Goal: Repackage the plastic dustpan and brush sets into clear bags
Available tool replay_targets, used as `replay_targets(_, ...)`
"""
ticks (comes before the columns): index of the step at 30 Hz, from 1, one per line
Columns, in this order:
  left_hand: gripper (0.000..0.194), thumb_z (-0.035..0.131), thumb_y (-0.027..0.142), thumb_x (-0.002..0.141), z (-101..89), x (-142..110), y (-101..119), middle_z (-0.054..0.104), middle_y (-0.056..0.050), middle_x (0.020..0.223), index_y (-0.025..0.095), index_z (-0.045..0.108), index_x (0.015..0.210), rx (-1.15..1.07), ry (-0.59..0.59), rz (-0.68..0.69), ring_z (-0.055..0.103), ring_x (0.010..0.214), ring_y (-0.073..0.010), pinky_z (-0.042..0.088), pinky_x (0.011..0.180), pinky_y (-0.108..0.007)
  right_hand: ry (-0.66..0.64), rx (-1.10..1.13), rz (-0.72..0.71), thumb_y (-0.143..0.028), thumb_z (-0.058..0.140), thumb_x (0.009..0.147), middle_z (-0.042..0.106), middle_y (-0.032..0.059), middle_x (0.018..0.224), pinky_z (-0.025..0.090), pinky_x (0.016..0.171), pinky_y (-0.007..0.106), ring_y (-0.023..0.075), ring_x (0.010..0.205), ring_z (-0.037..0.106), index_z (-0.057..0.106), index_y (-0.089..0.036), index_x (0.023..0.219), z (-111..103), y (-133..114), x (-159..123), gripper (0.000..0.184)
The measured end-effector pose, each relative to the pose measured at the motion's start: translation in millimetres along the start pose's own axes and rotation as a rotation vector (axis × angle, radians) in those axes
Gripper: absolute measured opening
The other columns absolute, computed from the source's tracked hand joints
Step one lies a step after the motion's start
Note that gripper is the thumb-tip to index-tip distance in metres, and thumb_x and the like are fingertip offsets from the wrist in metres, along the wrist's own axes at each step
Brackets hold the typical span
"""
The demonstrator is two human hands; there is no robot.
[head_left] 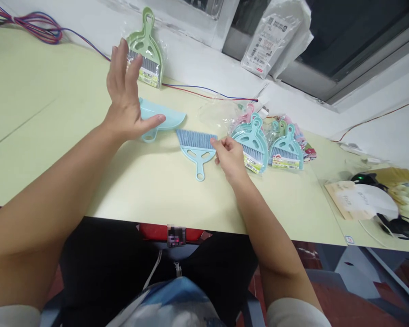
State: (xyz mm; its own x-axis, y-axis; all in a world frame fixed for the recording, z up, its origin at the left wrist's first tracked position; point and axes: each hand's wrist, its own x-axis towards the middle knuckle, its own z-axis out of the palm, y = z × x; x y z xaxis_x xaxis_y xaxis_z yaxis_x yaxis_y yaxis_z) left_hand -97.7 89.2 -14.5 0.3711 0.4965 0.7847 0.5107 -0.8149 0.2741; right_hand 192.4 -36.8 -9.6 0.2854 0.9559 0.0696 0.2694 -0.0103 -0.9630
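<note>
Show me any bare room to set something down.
The table is bare between the blue brush and the front edge, and left of the left hand, in front of the coiled wires. A smaller patch separates the packaged dustpan sets from the paper packet. Crowding starts right of the right hand, and again past that packet.

The single view looks from the wearer's head, forward and steeply down over the bench [163,204], close enough that the left hand [124,102] and right hand [230,159] sit within near reach around mid-frame. It takes in the lap [102,272] along the bottom edge and the wall [197,56] across the top, and it is rolled, so the wall's foot slopes down toward the right
</note>
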Motion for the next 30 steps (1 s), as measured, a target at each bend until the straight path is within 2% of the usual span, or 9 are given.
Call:
replay_targets(2, 0.098, 0.056, 0.092, 0.089, 1.6, 1, 5, 0.041, -0.012, 0.159, 0.022, 0.036, 0.154, 0.032, 0.029, 0.009, -0.012, 0.162, -0.035, 0.007, 0.123, -0.057, 0.016, -0.035, -0.087, -0.057, 0.066, 0.09, 0.063, 0.0014, 0.078, 0.05, 0.065, 0.027, 0.0163, 0.079, 0.062, 0.056, -0.023, 0.071, 0, -1, -1, 0.041)
replay_targets(6, 0.09, 0.064, 0.09, 0.083, 3.1, 1, 12, 0.053, -0.016, 0.146, 0.021, 0.048, 0.139, 0.032, 0.077, 0.011, 0.03, 0.154, -0.0355, 0.026, 0.117, -0.056, 0.081, -0.034, -0.073, -0.061, 0.045, 0.102, 0.076, 0.0107, 0.093, 0.056, 0.078, 0.03, 0.023, 0.106, 0.07, 0.058, -0.022, 0.062, -4, -6, -6, 0.057)
replay_targets(10, 0.05, 0.062, 0.074, 0.092, 1.5, -3, 13, 0.063, -0.008, 0.096, 0.026, 0.054, 0.103, 0.052, 0.009, -0.021, 0.057, 0.114, -0.0291, 0.041, 0.091, -0.047, 0.015, 0.103, 0.039, -0.043, 0.05, 0.096, 0.079, 0.0124, 0.09, 0.045, 0.053, 0.027, 0.0189, 0.074, 0.071, 0.05, -0.021, 0.05, -7, -6, -7, 0.05)
replay_targets(13, 0.045, 0.061, 0.066, 0.095, 3.0, -6, 12, 0.051, -0.002, 0.069, 0.026, 0.044, 0.082, 0.106, 0.003, -0.035, 0.057, 0.086, -0.0232, 0.039, 0.075, -0.041, 0.018, 0.187, 0.141, -0.037, 0.052, 0.091, 0.062, 0.0047, 0.058, 0.028, 0.041, 0.026, 0.0107, 0.043, 0.047, 0.044, -0.023, 0.051, -6, -7, -6, 0.043)
replay_targets(16, 0.055, 0.067, 0.065, 0.092, 7.5, -7, 14, 0.038, 0.001, 0.057, 0.025, 0.034, 0.072, 0.147, 0.043, -0.02, 0.048, 0.065, -0.0185, 0.034, 0.064, -0.038, 0.026, 0.237, 0.193, -0.035, 0.053, 0.089, 0.032, -0.0057, 0.043, 0.019, 0.039, 0.025, 0.0078, 0.037, 0.026, 0.032, -0.025, 0.053, -5, -15, -6, 0.043)
replay_targets(18, 0.059, 0.067, 0.062, 0.093, 11.0, -7, 18, 0.029, 0.003, 0.052, 0.024, 0.03, 0.066, 0.163, 0.046, -0.006, 0.04, 0.055, -0.016, 0.03, 0.058, -0.037, -0.008, 0.27, 0.208, -0.033, 0.054, 0.088, 0.028, -0.0064, 0.042, 0.016, 0.04, 0.025, 0.007, 0.038, 0.021, 0.027, -0.025, 0.052, -6, -19, -7, 0.045)
replay_targets(21, 0.059, 0.057, 0.053, 0.101, 15.7, -7, 27, 0.02, 0.003, 0.047, 0.022, 0.027, 0.061, 0.134, -0.006, -0.004, 0.03, 0.046, -0.0146, 0.024, 0.054, -0.037, -0.041, 0.277, 0.187, -0.031, 0.053, 0.086, 0.032, -0.004, 0.04, 0.018, 0.04, 0.025, 0.0073, 0.038, 0.023, 0.028, -0.025, 0.046, -6, -20, -7, 0.048)
replay_targets(25, 0.058, 0.052, 0.043, 0.104, 19.9, -7, 35, 0.019, 0.003, 0.046, 0.021, 0.025, 0.058, 0.102, -0.067, 0.028, 0.024, 0.042, -0.0141, 0.021, 0.052, -0.037, -0.086, 0.178, 0.092, -0.029, 0.053, 0.085, 0.049, 0.0025, 0.043, 0.031, 0.043, 0.024, 0.0107, 0.043, 0.044, 0.045, -0.023, 0.04, -3, -10, -5, 0.046)
replay_targets(30, 0.056, 0.054, 0.037, 0.104, 21.3, -9, 33, 0.023, 0.002, 0.047, 0.021, 0.024, 0.059, 0.103, -0.101, 0.019, 0.034, 0.043, -0.0166, 0.029, 0.056, -0.039, -0.094, 0.13, 0.085, -0.032, 0.052, 0.084, 0.07, 0.0091, 0.061, 0.044, 0.05, 0.024, 0.0121, 0.051, 0.055, 0.061, -0.018, 0.046, 0, -5, -7, 0.041)
